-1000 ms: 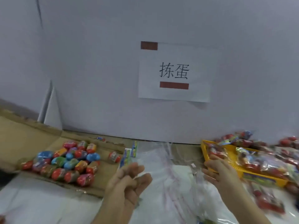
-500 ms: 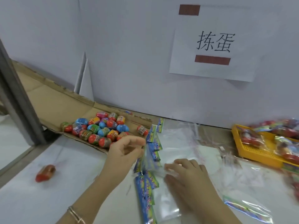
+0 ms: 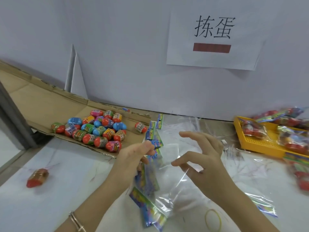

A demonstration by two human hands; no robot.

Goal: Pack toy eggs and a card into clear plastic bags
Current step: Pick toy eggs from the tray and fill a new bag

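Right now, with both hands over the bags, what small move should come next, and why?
Probably lower the right hand to spread open the top clear bag. The left hand seems to pinch that bag's header, the right hovers open and empty above it, and the toy eggs lie unpicked on the cardboard.

Single view, worn on the head, wide-angle. Looks forward and down across the white tabletop (image 3: 58, 198) to the pale wall (image 3: 117, 47) just behind it, with a paper sign (image 3: 212, 57) high on the right. Sits close in: forearms entering from the bottom edge, left hand (image 3: 132, 154) and right hand (image 3: 205, 158) near centre, above a clear plastic bag (image 3: 168, 190). Takes in flattened cardboard (image 3: 41, 106) with toy eggs (image 3: 100, 129) at left and a yellow tray (image 3: 260, 144) cut off at right. Blurred toward the right edge.
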